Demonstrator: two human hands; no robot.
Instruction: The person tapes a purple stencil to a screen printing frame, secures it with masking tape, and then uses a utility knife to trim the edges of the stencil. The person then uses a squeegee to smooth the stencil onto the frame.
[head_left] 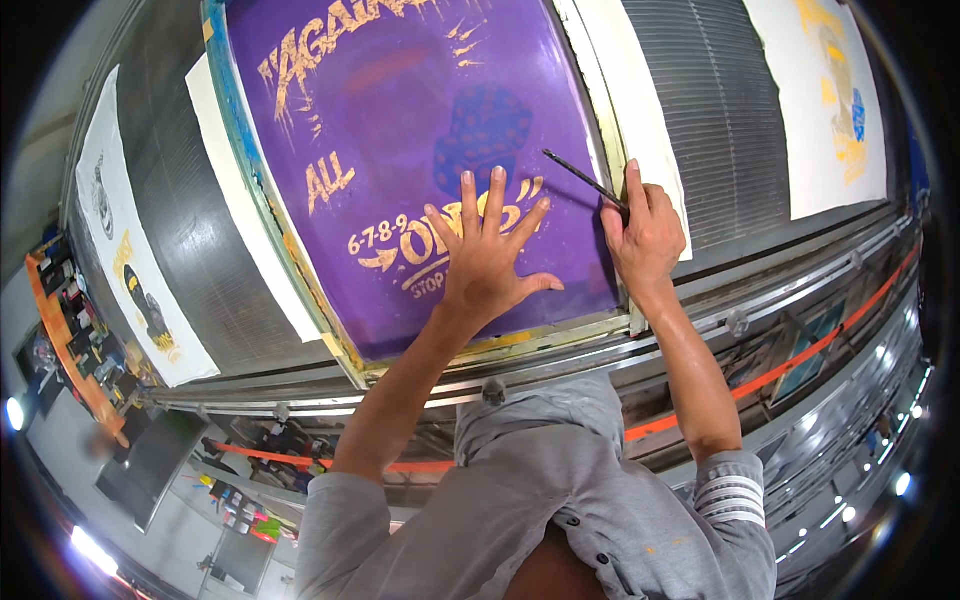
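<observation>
A purple printing screen in a paint-smeared frame lies on the long table before me. Pale lettering and a blue dice shape show through its mesh. My left hand rests palm down on the mesh with fingers spread, covering part of the lower lettering. Over the frame's right edge, my right hand pinches a thin dark stick, possibly a slender brush. It points up and left across the purple mesh; its tip is too small to make out, and I cannot tell whether it touches.
White printed fabric panels lie left of the screen, with another printed panel at right. Dark ribbed table surface shows between them. A metal rail and an orange strip run along the near edge. Shelved items stand lower left.
</observation>
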